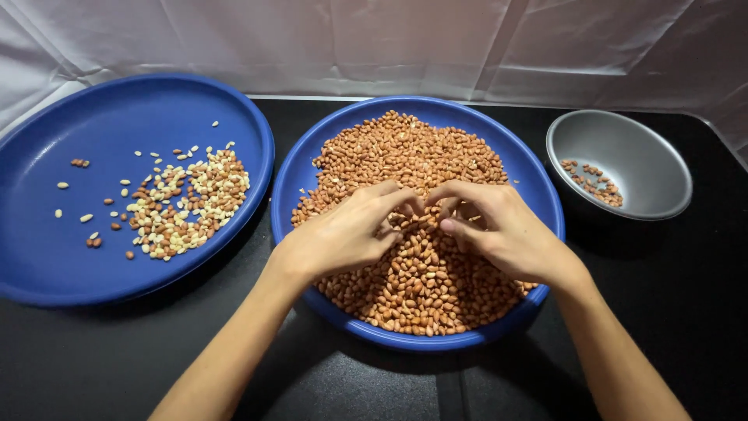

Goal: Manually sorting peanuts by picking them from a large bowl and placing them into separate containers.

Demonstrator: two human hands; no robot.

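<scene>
A round blue tray (pixel 538 183) in the middle holds a thick heap of red-brown peanuts (pixel 409 152). Both my hands rest on the heap near its centre. My left hand (pixel 343 234) lies palm down with its fingertips curled into the peanuts. My right hand (pixel 495 226) faces it, fingers bent and thumb tucked under, fingertips almost touching the left hand's. Whether either hand pinches single peanuts is hidden by the fingers.
A larger blue tray (pixel 70 265) on the left carries a small pile of pale and brown peanuts (pixel 187 203). A grey metal bowl (pixel 647 168) at the right holds a few peanuts. All stand on a black table (pixel 670 312) with a white cloth backdrop behind.
</scene>
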